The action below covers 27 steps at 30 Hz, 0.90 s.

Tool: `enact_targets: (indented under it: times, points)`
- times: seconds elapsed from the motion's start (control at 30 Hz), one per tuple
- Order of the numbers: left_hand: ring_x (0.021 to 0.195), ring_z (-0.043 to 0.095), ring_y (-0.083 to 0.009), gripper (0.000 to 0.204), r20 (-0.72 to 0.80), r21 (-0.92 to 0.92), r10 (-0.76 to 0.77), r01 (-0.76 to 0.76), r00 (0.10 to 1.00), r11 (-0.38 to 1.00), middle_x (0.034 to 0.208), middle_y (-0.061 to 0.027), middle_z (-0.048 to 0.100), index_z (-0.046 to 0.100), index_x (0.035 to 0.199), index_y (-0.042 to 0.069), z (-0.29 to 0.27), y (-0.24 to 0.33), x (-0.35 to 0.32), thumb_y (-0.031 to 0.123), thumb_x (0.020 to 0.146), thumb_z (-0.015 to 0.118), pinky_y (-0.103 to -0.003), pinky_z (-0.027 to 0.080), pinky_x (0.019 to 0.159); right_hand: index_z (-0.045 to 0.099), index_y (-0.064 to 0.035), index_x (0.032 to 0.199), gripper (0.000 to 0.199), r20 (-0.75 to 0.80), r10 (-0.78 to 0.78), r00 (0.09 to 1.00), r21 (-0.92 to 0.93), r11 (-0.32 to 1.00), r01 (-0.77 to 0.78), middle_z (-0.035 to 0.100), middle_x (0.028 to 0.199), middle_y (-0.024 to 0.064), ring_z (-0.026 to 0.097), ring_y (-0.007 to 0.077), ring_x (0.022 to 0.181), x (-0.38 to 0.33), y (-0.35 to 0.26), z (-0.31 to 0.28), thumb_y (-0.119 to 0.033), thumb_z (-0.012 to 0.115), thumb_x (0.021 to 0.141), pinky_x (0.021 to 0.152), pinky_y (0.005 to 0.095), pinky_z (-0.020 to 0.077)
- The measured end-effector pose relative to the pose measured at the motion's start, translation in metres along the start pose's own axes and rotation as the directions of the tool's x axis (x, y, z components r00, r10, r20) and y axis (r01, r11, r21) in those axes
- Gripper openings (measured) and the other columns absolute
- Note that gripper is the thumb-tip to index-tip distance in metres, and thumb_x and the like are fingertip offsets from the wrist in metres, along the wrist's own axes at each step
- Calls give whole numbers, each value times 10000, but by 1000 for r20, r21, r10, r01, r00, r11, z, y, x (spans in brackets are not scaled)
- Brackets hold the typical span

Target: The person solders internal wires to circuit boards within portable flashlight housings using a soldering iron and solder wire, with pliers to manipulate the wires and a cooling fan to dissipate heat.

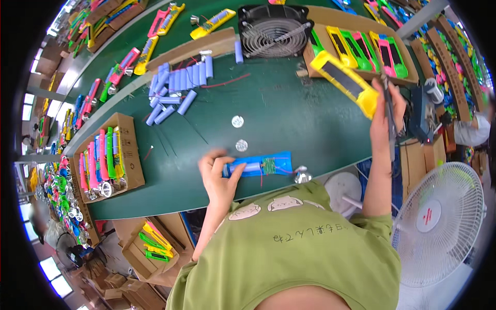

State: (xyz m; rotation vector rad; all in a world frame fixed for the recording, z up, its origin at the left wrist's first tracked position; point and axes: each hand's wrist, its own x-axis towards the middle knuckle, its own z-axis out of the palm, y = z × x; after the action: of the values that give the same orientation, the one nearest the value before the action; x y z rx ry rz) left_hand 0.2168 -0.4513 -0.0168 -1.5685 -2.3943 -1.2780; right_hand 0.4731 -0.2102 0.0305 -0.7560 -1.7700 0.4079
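Note:
A blue flashlight casing lies near the table's front edge. It contains a lilac battery cell and a small green circuit board; a wired silver reflector sits at its right end. My left hand is closed on the casing's left end, thumb beside the cell. At the right, my right hand is raised, closed around a dark slim tool. A yellow casing with a dark panel slants up from its fingers; whether they also grip it I cannot tell.
Lilac cells are grouped at the back left, and two white discs lie mid-table. A boxy black fan stands behind. Cartons of colourful casings flank the table. A blue bench unit and white fan are at right.

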Motion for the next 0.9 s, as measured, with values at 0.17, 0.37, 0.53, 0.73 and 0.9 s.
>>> enact_targets:
  times: [0.17, 0.37, 0.53, 0.73, 0.9]
  points:
    - [865, 505, -248, 235, 37, 96, 449, -451, 893, 887, 950, -77, 572, 641, 766, 103, -16, 37, 31, 76, 564, 756, -346, 416, 756, 530, -53, 1050, 288, 35, 75, 997, -62, 995, -72, 626, 879, 95, 588, 238, 923, -89, -17, 24, 38, 597, 786, 979, 426, 342]
    - [859, 504, -241, 140, 593, -58, 568, -674, 570, 736, 930, -75, 516, 586, 823, 35, 20, 52, 42, 31, 685, 608, -355, 428, 725, 509, -64, 1073, 372, 144, -11, 989, -175, 984, 36, 624, 866, 80, 593, 249, 844, -115, -29, 23, -12, 640, 729, 1040, 517, 209]
    - [844, 509, -257, 164, 574, -227, 458, -406, 679, 886, 967, -101, 513, 568, 841, 20, 25, 41, 34, -9, 683, 601, -344, 442, 717, 531, -53, 1048, 402, 270, 5, 963, -37, 999, 5, 645, 843, 88, 621, 226, 706, -133, -34, 22, -41, 684, 676, 1016, 505, 278]
    - [851, 518, -270, 268, 542, -245, 447, -375, 712, 894, 1006, -111, 507, 584, 906, 21, 24, 44, 31, -39, 645, 602, -355, 455, 719, 537, -67, 1084, 425, 382, -59, 922, 44, 998, 46, 656, 876, 94, 641, 227, 805, -130, -29, 24, -35, 685, 687, 1003, 503, 308]
    - [856, 518, -269, 307, 544, -149, 485, -490, 685, 859, 1020, -112, 507, 586, 917, 17, 23, 53, 32, -30, 614, 600, -345, 460, 732, 533, -68, 1082, 381, 449, -10, 893, -28, 999, 25, 655, 885, 104, 637, 245, 819, -135, -22, 23, -14, 647, 723, 1012, 486, 318]
